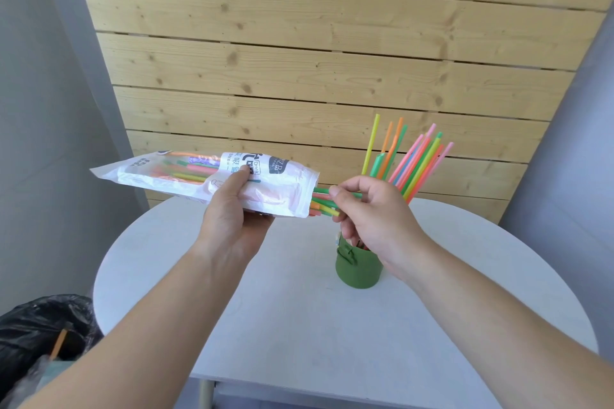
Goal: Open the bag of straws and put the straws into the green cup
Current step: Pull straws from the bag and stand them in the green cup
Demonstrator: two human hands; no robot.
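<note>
The left hand (pixel 232 209) grips the bag of straws (pixel 206 183) around its middle, thumb on top, holding it level above the desk (pixel 299 325) with the open mouth pointing right. The right hand (pixel 372 209) is at that mouth, its fingers (pixel 335 192) pinching a green straw among the loose ends (pixel 320 206) that poke out. Below it stands the green cup (pixel 357 271), already bristling with coloured straws (pixel 415 163) that lean away to the right.

The risk here looks real: a pull on one straw could drag its neighbours out, and they would scatter on the desk. A tilt of the bag could spill them too. And the cup looks crowded, so a careless drop could bounce off the leaning bundle or tip it.
</note>
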